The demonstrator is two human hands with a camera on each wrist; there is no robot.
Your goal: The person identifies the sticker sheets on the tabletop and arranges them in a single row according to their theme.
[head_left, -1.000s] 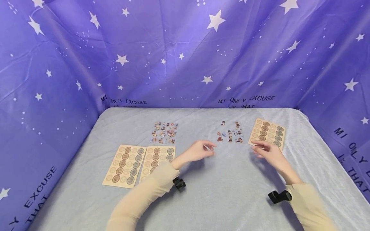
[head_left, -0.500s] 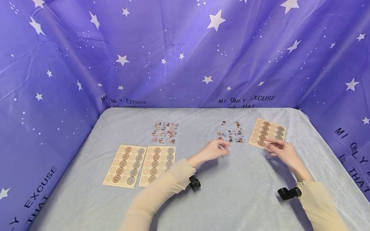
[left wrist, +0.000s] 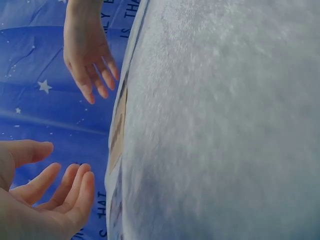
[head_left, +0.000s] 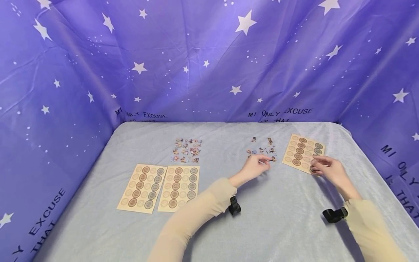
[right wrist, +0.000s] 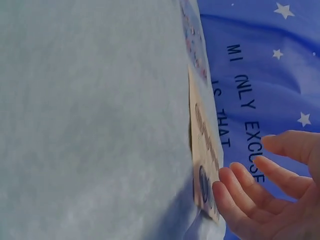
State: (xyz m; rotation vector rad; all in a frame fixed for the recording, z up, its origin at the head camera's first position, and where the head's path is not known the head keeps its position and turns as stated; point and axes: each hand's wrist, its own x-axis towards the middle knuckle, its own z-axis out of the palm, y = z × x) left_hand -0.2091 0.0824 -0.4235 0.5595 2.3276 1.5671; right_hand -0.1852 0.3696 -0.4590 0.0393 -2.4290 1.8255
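Note:
My left hand (head_left: 253,166) hovers by the near edge of a clear sheet of small cartoon-figure stickers (head_left: 263,150), overlapping its lower part in the head view. In the left wrist view its fingers are loosely bent, the thumb stands apart, and nothing is between them. My right hand (head_left: 331,174) is over the near right corner of a beige sheet of round brown and blue-grey stickers (head_left: 298,150), hiding that corner. The right wrist view has this right hand (right wrist: 275,195) with relaxed fingers and an empty palm, its fingertips close to the beige sheet (right wrist: 202,145).
Two more beige sheets with round stickers, an outer one (head_left: 140,189) and an inner one (head_left: 178,189), lie side by side at the left. Behind them is another cartoon sticker sheet (head_left: 186,150). A purple star-patterned curtain (head_left: 209,65) encloses the grey cloth-covered table (head_left: 262,225).
Both hands have moved right. The left has come from left of the cartoon sticker sheet to over its near edge; the right has slid from the beige sheet's left corner to its right corner.

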